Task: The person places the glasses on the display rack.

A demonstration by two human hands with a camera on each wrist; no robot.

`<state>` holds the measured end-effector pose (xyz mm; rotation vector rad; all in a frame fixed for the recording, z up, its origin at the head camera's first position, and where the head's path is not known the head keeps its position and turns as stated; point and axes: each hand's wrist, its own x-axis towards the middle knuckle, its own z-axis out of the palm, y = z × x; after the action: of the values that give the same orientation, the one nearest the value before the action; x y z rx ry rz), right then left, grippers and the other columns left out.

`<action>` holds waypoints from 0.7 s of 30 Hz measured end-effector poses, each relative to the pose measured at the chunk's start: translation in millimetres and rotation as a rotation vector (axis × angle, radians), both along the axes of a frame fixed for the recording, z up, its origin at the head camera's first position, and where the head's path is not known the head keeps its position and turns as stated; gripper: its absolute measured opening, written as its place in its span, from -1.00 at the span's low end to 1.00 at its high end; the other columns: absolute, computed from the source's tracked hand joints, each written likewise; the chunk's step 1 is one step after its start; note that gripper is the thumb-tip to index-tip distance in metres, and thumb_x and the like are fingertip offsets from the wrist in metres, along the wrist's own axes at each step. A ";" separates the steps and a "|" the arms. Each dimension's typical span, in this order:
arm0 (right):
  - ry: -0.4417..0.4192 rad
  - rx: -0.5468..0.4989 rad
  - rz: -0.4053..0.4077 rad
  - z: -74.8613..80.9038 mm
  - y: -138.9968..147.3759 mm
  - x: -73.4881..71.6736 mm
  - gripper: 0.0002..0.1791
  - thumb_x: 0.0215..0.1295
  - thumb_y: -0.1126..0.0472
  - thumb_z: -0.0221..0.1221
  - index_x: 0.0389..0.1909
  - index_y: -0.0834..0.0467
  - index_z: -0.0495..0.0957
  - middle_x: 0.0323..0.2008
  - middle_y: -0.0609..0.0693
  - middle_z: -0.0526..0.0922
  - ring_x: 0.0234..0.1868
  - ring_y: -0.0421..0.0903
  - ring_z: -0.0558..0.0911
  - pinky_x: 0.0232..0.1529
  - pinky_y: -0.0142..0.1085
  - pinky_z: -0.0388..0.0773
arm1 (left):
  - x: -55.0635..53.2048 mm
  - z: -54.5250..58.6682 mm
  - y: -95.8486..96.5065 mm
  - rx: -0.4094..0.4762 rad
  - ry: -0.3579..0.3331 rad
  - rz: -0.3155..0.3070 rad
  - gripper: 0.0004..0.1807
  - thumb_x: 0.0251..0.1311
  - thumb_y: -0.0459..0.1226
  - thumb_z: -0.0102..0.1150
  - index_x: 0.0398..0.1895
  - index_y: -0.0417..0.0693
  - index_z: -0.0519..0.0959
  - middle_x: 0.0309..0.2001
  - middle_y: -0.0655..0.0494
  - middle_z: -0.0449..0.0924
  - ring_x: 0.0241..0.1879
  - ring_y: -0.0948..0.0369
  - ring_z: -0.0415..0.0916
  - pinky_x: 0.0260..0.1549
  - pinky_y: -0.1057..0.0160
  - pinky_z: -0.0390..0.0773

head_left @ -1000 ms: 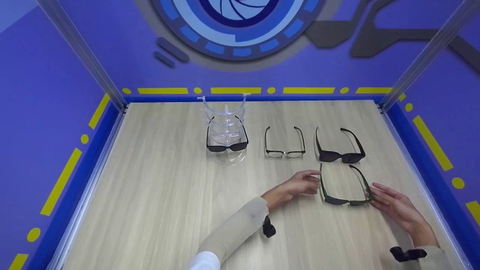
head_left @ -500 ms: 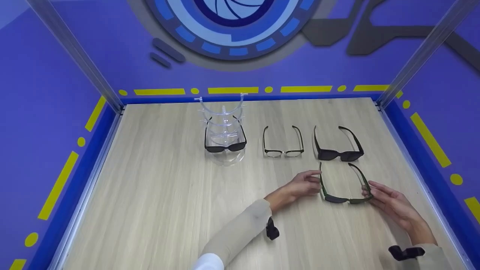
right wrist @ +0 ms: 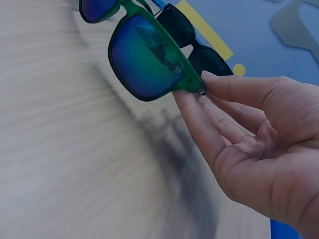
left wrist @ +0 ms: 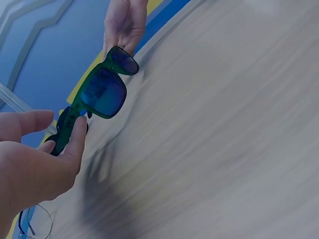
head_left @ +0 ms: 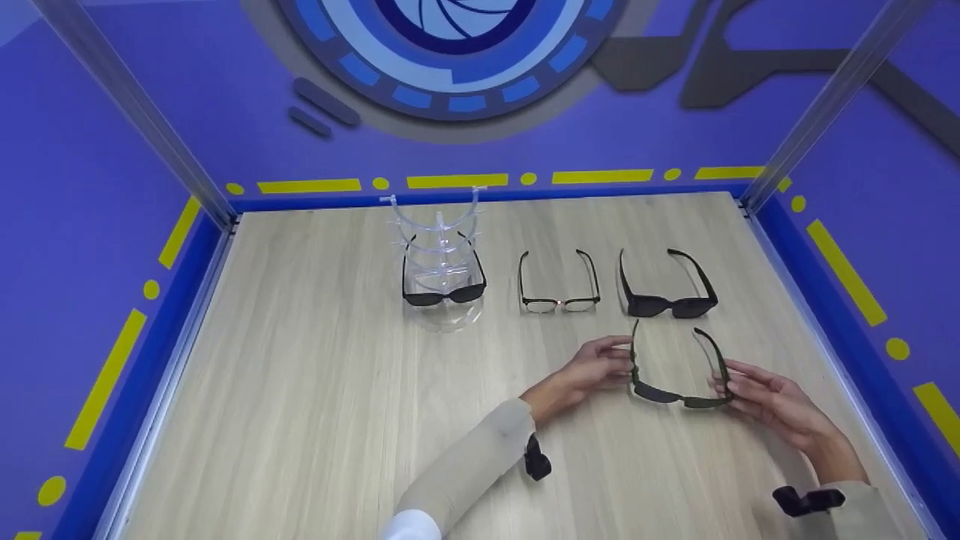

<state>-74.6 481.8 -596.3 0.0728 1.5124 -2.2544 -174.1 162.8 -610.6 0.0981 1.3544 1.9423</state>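
Green-framed sunglasses with blue-green mirrored lenses are held between both hands, temples pointing away and a shadow on the table below them. My left hand pinches the left temple between thumb and fingers. At the right hinge, my right hand grips the frame, its thumb on one side and fingers beneath, as the right wrist view shows on the nearer lens corner. Just beyond lie large black sunglasses, opened out on the table.
Clear-lens glasses with dark brows lie left of the black sunglasses. Farther left stands a transparent tiered eyewear stand, with black sunglasses low on it. Blue walls enclose the wooden table at the back and sides.
My right hand has closed in on the green sunglasses' right hinge. They have risen slightly and tilted, with the left hand still at the left temple. The head view has shifted a little.
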 end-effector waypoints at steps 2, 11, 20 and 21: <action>0.009 -0.006 0.018 1.1 -0.9 0.3 -0.45 0.58 0.51 -0.18 0.30 -0.03 0.54 0.18 0.04 0.71 0.16 -0.08 0.71 0.15 -0.33 0.64 | 0.8 1.3 -2.6 0.002 -0.002 -0.008 -0.39 0.28 -0.54 0.14 0.43 -0.22 0.40 0.25 -0.30 0.54 -0.21 0.26 0.63 0.12 0.07 0.68; 0.007 -0.039 0.071 7.4 -10.8 3.5 -0.41 0.58 0.51 -0.23 0.32 -0.07 0.52 0.17 0.06 0.71 0.20 -0.12 0.69 0.14 -0.33 0.65 | -0.1 7.6 -16.6 0.031 0.004 -0.019 -0.39 0.32 -0.55 0.13 0.45 -0.20 0.38 0.25 -0.30 0.56 -0.13 0.19 0.69 0.14 -0.02 0.66; -0.018 -0.056 0.129 18.0 -25.9 1.3 -0.39 0.58 0.52 -0.22 0.39 -0.08 0.46 0.20 0.09 0.69 0.24 -0.11 0.66 0.11 -0.34 0.67 | -0.8 11.2 -34.8 0.078 0.022 -0.032 -0.32 0.26 -0.60 0.15 0.46 -0.17 0.37 0.30 -0.39 0.49 -0.13 0.22 0.70 -0.01 0.10 0.74; -0.023 -0.039 0.124 19.3 -27.9 1.0 -0.40 0.58 0.51 -0.20 0.38 -0.09 0.47 0.19 0.08 0.70 0.23 -0.12 0.67 0.10 -0.34 0.68 | -0.9 11.1 -37.1 0.080 0.023 -0.033 -0.33 0.26 -0.60 0.14 0.46 -0.17 0.37 0.30 -0.39 0.49 -0.14 0.23 0.69 -0.02 0.10 0.74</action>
<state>-73.5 453.9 -577.0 -0.0062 1.4209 -2.1764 -175.0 125.6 -599.5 0.1806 1.2816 1.9740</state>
